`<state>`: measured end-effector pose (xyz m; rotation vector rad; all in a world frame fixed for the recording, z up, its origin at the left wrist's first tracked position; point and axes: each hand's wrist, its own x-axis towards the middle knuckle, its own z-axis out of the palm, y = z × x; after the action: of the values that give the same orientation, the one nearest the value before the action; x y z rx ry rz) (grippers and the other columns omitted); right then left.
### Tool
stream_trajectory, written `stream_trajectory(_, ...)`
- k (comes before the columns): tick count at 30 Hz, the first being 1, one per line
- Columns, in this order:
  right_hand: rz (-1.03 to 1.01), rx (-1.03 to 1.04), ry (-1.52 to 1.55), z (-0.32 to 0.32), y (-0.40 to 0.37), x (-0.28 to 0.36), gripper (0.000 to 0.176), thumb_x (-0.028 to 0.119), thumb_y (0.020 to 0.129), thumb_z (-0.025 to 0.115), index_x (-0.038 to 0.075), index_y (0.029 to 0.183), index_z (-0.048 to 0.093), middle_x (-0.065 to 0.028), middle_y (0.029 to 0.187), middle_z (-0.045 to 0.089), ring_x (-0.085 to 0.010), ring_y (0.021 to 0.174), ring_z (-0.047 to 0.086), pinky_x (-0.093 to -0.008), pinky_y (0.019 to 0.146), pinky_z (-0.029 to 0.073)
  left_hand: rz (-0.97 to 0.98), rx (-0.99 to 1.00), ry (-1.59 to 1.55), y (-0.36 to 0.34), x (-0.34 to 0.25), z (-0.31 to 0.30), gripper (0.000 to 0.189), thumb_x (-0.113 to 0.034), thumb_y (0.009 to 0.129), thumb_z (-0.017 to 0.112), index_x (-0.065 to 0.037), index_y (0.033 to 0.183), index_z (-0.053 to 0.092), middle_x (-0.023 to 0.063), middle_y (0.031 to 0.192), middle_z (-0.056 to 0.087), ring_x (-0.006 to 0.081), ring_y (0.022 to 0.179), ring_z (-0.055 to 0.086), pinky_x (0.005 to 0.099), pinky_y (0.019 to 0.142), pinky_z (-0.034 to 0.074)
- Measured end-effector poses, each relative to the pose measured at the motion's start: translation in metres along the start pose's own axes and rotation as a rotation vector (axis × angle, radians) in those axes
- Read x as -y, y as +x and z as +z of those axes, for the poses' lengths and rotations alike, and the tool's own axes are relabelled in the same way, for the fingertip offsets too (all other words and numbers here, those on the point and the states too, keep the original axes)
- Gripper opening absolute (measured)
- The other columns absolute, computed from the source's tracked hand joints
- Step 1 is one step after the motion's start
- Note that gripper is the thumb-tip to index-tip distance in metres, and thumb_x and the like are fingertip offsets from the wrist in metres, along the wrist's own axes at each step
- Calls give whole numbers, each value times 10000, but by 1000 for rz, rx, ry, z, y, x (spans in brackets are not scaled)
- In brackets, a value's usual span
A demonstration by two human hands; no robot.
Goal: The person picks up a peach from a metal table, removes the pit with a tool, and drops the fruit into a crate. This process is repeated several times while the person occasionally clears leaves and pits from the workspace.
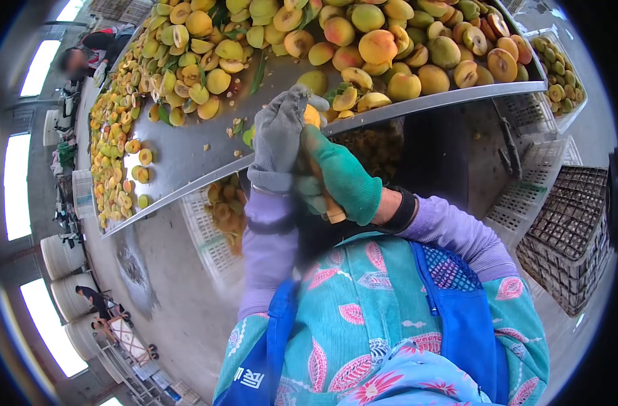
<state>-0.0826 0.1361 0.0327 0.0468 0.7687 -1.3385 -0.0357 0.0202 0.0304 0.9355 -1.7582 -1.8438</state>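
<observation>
Left hand (278, 135) fingers wrap a peach (312, 116); right hand (339, 177) fingers grip a handle (333, 214). The peach is probably soft and easily bruised, so cup its sides.

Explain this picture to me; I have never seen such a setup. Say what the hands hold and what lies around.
No machine here: one camera worn on a person's head looks down, through a bulging lens, at their two gloved hands. The left hand, in a grey glove, grips a peach. The right hand, in a green glove, holds a wooden-handled tool; its blade is hidden. Ahead, a metal table carries whole and halved peaches. Beside it stand white crates and dark crates.
</observation>
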Motion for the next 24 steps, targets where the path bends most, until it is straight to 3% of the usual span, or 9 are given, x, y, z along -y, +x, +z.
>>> stream_trajectory(2,-82,-158,-242,11,-7,2,494,550,985,368,122,786,517,-5,525,436,-135,327,381,-287,302,315,25,8,36,0,-5,2,364,-302,972,531,16,893,690,100,726,651,152,667,610,262,608,492)
stream_trajectory(5,-127,-14,-191,-9,15,-10,531,665,938,362,169,822,512,51,551,385,-93,370,317,-236,315,208,109,139,334,13,-8,-11,385,-329,966,532,14,894,693,108,730,647,161,678,614,267,622,493)
stream_trajectory(6,75,105,-150,-12,4,10,523,659,947,342,173,840,505,64,543,354,-93,369,312,-245,333,226,144,195,471,16,-11,-15,387,-331,964,533,13,890,692,108,732,648,161,678,614,267,623,493)
stream_trajectory(9,47,317,273,-4,6,2,487,621,970,323,180,873,506,69,540,332,-88,373,308,-256,364,261,-79,181,341,14,-23,-9,410,-357,965,530,15,890,687,116,742,651,170,674,612,266,642,494)
stream_trajectory(10,10,389,320,-4,6,3,453,587,986,324,180,874,489,77,556,352,-85,385,323,-262,398,296,18,149,182,16,-14,-2,469,-408,970,491,10,895,691,101,720,652,171,628,599,304,611,503)
stream_trajectory(14,73,624,496,-14,4,6,423,527,1009,332,172,821,467,89,584,386,-69,398,348,-248,416,292,-161,260,-352,6,-4,1,464,-453,955,513,-7,1013,626,133,796,636,197,681,604,322,632,513)
stream_trajectory(18,168,839,493,-32,17,4,422,503,1020,321,161,855,503,90,561,377,-61,391,364,-244,412,282,-143,50,-595,-4,6,4,462,-455,951,515,-7,1003,618,134,792,627,207,737,612,310,663,513)
stream_trajectory(21,234,845,399,-26,13,-5,425,515,1009,345,165,854,530,81,565,392,-87,458,406,-253,452,336,-6,-24,-461,-24,5,-6,453,-446,954,509,-8,992,618,143,796,629,209,727,607,308,662,510)
stream_trajectory(24,364,1009,626,-19,14,-16,443,539,1002,339,163,880,538,76,559,378,-89,456,366,-251,455,314,132,78,-335,-32,0,-19,460,-433,966,498,13,978,608,138,827,630,197,727,605,295,660,507)
